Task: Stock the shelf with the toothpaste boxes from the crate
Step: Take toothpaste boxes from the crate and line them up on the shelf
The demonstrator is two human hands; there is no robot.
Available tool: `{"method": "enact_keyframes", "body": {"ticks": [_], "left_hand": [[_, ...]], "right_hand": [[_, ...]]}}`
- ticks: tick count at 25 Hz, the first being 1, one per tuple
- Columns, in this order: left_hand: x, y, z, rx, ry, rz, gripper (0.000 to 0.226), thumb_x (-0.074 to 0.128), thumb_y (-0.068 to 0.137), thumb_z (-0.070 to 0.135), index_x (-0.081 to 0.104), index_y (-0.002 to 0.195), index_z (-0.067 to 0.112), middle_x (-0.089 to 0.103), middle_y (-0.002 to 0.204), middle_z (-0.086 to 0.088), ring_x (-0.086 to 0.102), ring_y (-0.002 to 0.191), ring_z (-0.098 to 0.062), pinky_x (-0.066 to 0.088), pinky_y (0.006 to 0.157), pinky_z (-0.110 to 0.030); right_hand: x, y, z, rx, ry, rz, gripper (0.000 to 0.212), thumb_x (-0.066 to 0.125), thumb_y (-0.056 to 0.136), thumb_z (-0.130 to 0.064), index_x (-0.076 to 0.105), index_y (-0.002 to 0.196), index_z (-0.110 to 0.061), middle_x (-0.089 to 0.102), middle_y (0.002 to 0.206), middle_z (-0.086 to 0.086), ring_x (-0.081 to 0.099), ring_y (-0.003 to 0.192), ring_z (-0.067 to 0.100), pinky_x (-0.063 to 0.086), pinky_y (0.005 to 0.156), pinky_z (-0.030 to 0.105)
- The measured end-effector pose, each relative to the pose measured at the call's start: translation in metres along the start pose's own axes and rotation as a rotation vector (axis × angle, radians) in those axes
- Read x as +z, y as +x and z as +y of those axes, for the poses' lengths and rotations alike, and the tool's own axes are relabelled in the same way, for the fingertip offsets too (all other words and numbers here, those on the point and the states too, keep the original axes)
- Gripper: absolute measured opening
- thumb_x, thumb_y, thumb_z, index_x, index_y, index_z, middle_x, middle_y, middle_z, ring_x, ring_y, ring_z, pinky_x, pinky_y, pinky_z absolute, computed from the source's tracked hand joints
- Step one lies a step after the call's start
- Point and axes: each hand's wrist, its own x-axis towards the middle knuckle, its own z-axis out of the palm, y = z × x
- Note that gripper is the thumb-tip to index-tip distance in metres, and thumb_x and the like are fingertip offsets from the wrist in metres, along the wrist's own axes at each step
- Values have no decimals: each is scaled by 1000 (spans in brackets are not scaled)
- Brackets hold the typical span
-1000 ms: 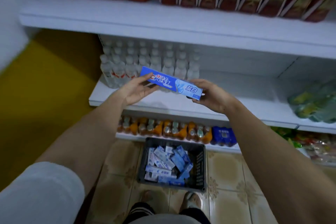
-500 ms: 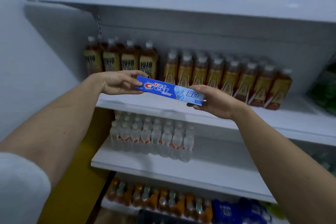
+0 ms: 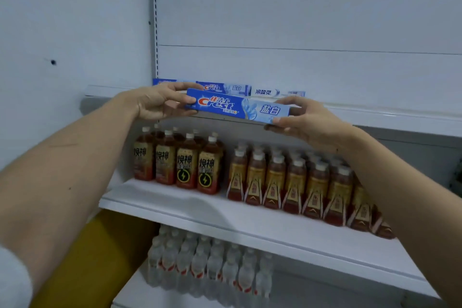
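Note:
I hold a blue Crest toothpaste box (image 3: 237,107) level at the front edge of the top shelf (image 3: 375,115). My left hand (image 3: 160,102) grips its left end, and my right hand (image 3: 305,120) grips its right end. Behind it on that shelf lie other toothpaste boxes in a row: a blue Crest box (image 3: 225,88), a white box (image 3: 275,92) to its right, and a blue box end (image 3: 163,81) at the far left. The crate is out of view.
Below the top shelf, brown tea bottles (image 3: 177,162) and red-gold bottles (image 3: 295,180) fill the second shelf (image 3: 225,215). Clear water bottles (image 3: 207,267) stand on the shelf under that. A white wall (image 3: 62,45) closes the left side. The top shelf's back panel (image 3: 300,20) is bare.
Both hands have lifted the box from the level of the water-bottle shelf up to the top shelf's edge. My view has tilted up, and the crate has dropped out of sight.

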Motion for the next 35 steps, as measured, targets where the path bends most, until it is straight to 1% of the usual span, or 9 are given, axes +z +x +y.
{"method": "enact_keyframes", "body": {"ticks": [3, 8, 14, 18, 21, 25, 28, 31, 35], "left_hand": [[-11, 7, 20, 42, -5, 63, 48, 87, 57, 5, 76, 102, 17, 64, 118, -14, 70, 101, -25, 60, 70, -28], [-45, 37, 41, 163, 44, 209, 34, 61, 87, -6, 65, 115, 13, 66, 115, -16, 69, 103, -27, 60, 74, -28], [-126, 71, 52, 219, 157, 374, 36, 61, 91, 0, 59, 124, 13, 64, 115, -12, 66, 105, -28, 61, 73, -31], [-192, 89, 49, 117, 296, 457, 21, 63, 91, 7, 62, 109, 18, 58, 124, -15, 57, 116, -34, 62, 71, -34], [-232, 107, 50, 46, 454, 495, 24, 61, 93, 3, 59, 115, 11, 55, 124, -16, 57, 113, -30, 62, 63, -31], [-262, 136, 50, -47, 715, 451, 37, 70, 86, 6, 57, 120, 12, 53, 120, -13, 55, 113, -30, 61, 73, -36], [-279, 164, 51, -103, 971, 413, 44, 75, 84, 11, 57, 124, 12, 58, 113, -11, 59, 99, -26, 58, 78, -35], [-291, 186, 60, -159, 1135, 335, 46, 77, 83, 18, 58, 124, 13, 60, 111, -10, 59, 95, -24, 57, 74, -32], [-305, 217, 61, -206, 1177, 303, 37, 75, 85, 12, 60, 119, 10, 60, 116, -13, 68, 91, -29, 59, 67, -32]], "right_hand": [[7, 15, -20, -74, -157, 46, 38, 72, 84, -1, 56, 119, -7, 70, 111, 14, 73, 87, 33, 61, 69, 36], [40, 68, -46, -111, -435, 185, 31, 76, 84, -14, 60, 110, -11, 71, 102, 8, 69, 70, 24, 57, 56, 32], [105, 164, -52, -68, -596, 305, 31, 75, 85, -21, 62, 110, -10, 68, 90, 10, 63, 63, 18, 61, 61, 29], [153, 225, -39, -5, -642, 285, 31, 74, 86, -16, 59, 112, -7, 66, 81, 12, 64, 59, 21, 60, 57, 24], [182, 273, -29, 44, -719, 242, 35, 73, 86, -11, 59, 118, -8, 66, 92, 15, 69, 71, 31, 62, 73, 35], [199, 325, -17, 122, -878, 214, 36, 67, 88, -5, 56, 121, -10, 59, 111, 16, 72, 77, 34, 61, 76, 36], [199, 355, -9, 190, -954, 210, 34, 63, 87, -4, 56, 120, -10, 59, 110, 12, 74, 83, 36, 60, 84, 41], [199, 378, -4, 255, -1006, 209, 34, 64, 85, -5, 58, 118, -9, 59, 97, 8, 74, 85, 36, 58, 87, 44], [197, 402, 12, 293, -918, 208, 38, 67, 82, -2, 59, 120, -5, 63, 107, 15, 73, 90, 38, 57, 90, 45]]}}
